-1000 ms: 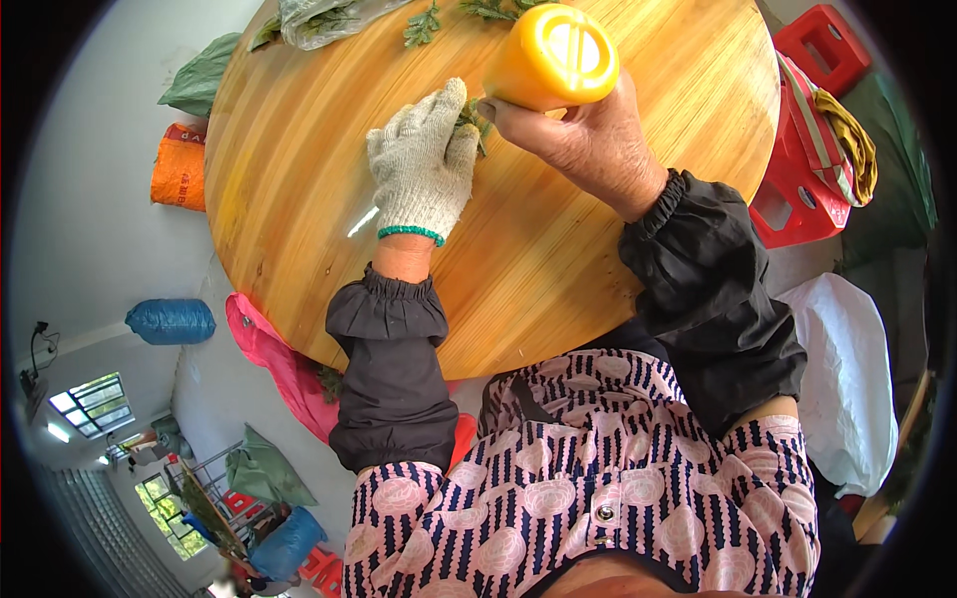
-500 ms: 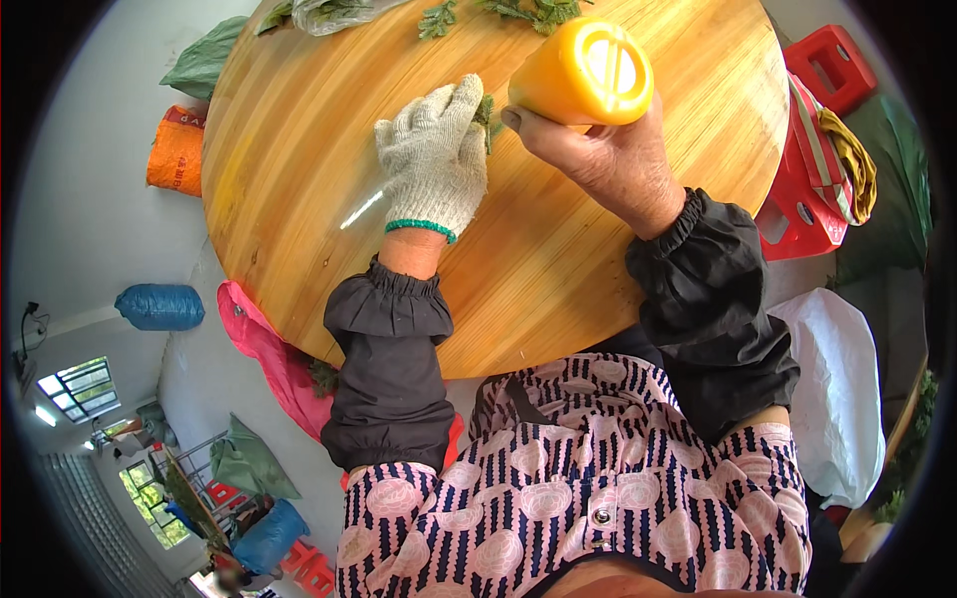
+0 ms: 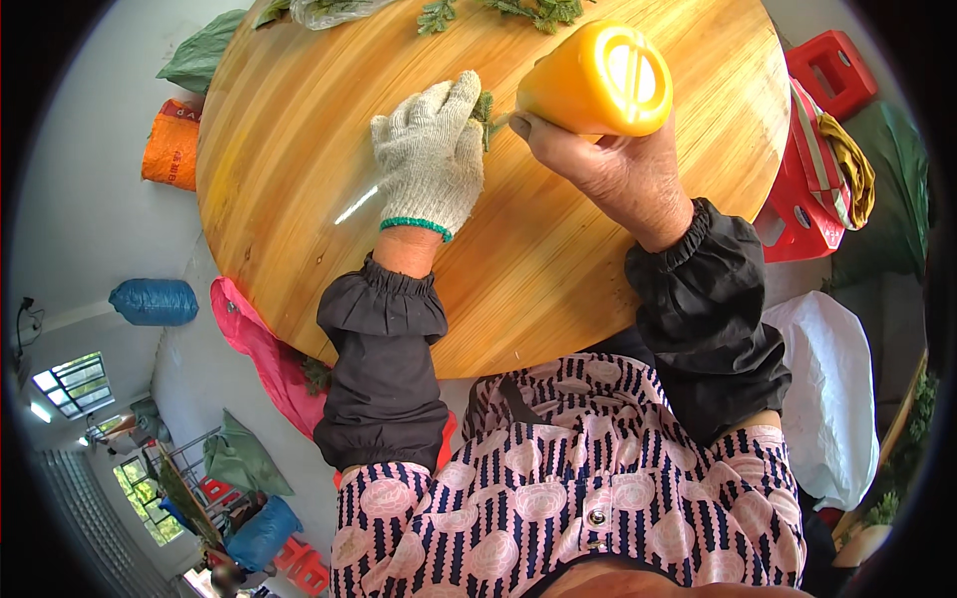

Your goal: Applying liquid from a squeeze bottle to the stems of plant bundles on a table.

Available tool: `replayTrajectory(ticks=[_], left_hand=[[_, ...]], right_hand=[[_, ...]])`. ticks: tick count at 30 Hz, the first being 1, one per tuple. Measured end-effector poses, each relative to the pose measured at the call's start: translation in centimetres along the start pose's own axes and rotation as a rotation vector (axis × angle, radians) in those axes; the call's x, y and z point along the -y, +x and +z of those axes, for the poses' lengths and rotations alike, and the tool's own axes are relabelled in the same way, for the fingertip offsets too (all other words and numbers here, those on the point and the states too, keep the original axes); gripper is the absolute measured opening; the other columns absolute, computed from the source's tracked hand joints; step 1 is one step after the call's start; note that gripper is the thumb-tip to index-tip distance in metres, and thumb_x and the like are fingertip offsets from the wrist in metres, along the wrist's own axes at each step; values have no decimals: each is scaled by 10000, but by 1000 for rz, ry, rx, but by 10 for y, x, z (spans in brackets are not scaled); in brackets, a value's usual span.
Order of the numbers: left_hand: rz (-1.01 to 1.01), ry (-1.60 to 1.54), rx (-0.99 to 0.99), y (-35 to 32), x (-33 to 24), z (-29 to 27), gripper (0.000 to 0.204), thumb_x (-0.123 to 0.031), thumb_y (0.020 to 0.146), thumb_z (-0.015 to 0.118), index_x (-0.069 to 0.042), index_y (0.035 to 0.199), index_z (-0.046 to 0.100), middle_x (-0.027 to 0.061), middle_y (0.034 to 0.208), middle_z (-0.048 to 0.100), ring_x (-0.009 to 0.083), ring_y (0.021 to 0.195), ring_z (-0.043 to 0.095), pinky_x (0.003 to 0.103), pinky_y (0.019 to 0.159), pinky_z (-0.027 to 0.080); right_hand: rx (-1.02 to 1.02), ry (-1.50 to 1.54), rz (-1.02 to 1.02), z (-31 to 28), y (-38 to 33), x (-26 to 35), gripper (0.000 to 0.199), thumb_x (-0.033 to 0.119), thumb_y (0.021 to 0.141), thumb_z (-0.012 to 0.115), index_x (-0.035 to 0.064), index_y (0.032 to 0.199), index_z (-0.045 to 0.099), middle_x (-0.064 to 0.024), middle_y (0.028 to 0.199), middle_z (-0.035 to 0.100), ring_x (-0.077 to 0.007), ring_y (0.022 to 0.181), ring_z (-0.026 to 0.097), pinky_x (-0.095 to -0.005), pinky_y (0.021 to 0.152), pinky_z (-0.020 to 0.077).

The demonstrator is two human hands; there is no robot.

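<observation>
My left hand (image 3: 429,149), in a pale knitted glove with a green cuff edge, is closed over the wooden table. Between its fingers it pinches a small green artificial-looking sprig (image 3: 484,112), mostly hidden by the glove. My bare right hand (image 3: 623,174) grips a yellow plastic squeeze bottle (image 3: 573,85). The bottle is tilted, with its round base turned up toward me and its narrow end pointing at the sprig. A thin tip shows close by the sprig; whether they touch I cannot tell.
Several green sprigs (image 3: 538,12) and a clear plastic bag (image 3: 334,10) lie at the far side of the round table (image 3: 319,249). Red stools (image 3: 829,75) with cloths stand on the right, near a white sack (image 3: 822,389). A pink bag (image 3: 261,349) hangs at the left edge.
The bottle in my right hand has shifted slightly right and tilted more, drawing its tip a little away from the glove. My left hand keeps its hold on the sprig.
</observation>
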State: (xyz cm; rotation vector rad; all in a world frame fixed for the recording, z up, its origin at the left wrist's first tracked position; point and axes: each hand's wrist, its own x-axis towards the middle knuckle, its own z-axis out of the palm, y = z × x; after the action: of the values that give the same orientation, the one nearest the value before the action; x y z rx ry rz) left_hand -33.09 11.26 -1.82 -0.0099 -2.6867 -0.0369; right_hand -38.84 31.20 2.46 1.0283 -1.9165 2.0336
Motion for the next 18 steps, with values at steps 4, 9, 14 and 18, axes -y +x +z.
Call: replayTrajectory(ticks=[4,9,14,18], left_hand=[[6,4,-13,-1,3,1,471,-241,954,626,-210,1422,586,56,1334,615,302,1227,563,530,1058,354],[9,3,8,-2,6,0,476,-236,956,618,-198,1429,580,71,1336,612,308,1230,559,534,1067,349],[23,11,8,-3,6,0,472,-234,960,613,-191,1429,581,82,1335,610,313,1228,558,530,1066,349],[25,2,-10,-3,9,2,465,-222,955,625,-188,1417,593,84,1322,617,308,1223,562,512,1067,355]], right_hand=[[8,40,84,0,-3,3,254,43,769,832,20,978,691,-36,882,719,-134,785,692,-283,713,561],[7,57,160,1,-2,5,257,45,770,830,18,986,693,-37,887,720,-132,795,694,-285,719,562],[30,67,171,0,-3,5,258,47,770,827,17,989,694,-35,887,721,-127,797,695,-281,720,562],[16,68,70,1,3,1,245,50,776,816,16,988,698,-35,883,720,-125,805,700,-284,719,564]])
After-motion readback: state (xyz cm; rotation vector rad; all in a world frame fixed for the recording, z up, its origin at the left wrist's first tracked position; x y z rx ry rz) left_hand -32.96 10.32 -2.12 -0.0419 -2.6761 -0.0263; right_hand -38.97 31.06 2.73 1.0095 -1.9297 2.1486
